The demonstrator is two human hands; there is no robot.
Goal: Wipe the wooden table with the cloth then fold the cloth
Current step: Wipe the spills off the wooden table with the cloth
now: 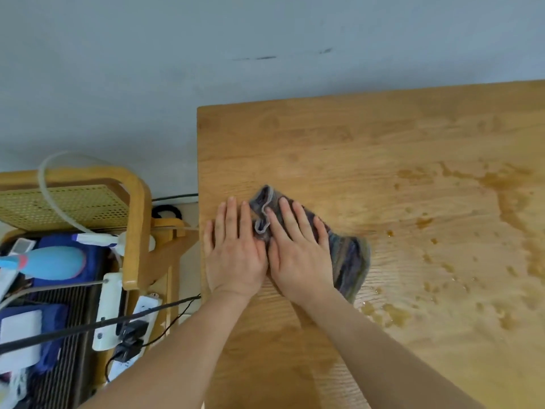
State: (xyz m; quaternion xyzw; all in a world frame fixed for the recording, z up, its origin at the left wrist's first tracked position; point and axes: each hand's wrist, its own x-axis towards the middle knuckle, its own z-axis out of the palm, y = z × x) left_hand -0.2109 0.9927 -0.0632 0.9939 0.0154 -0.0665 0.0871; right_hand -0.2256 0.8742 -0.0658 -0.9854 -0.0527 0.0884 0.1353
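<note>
Both of your hands lie flat on the wooden table, close to its left edge, and they touch each other at the thumbs. Your left hand has the fingers straight and pressed together; most of it rests on bare wood, and only its finger side meets the cloth. Your right hand has the fingers straight and a little spread, and it presses on top of the cloth.

The cloth is bunched, grey and purple with a pale hem, and it lies under and just to the right of your right hand, with one crumpled end coming out between the fingers of the two hands. You cannot tell how many layers it has.

Further right of the cloth, the table carries wet brownish patches and drops, some near the cloth and more well apart from it. No other thing stands on the table near the cloth.

Left of the table, off its edge, stands a wooden chair with a woven back. A white power strip with a black plug lies just beside the table edge, and a dark cable runs from it across the lower left. A blue bottle lies on the blue things beyond the chair. Behind the table is a grey wall.
</note>
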